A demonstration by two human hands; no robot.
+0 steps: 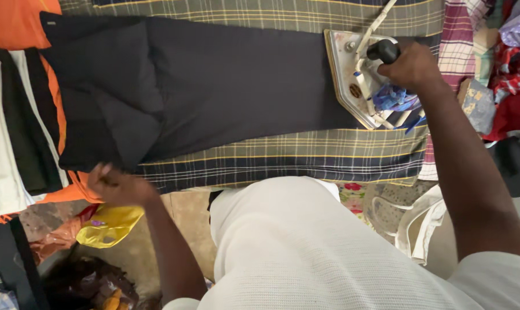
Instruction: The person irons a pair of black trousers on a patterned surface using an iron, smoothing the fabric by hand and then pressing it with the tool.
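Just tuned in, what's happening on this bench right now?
A person is ironing. The right hand grips the black handle of a metal iron resting at the right end of a dark garment. The garment lies flat on a plaid cloth. The left hand touches the garment's near-left edge, by an orange cloth.

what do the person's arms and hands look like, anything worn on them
Both arms are bare from the short sleeves down. The sleeves are white with a fine waffle-like knit, part of a white top. The left hand and right hand wear no gloves, and no watch, ring or bracelet shows on the wrists or fingers in view. The left hand is slightly blurred, so small details there cannot be told.
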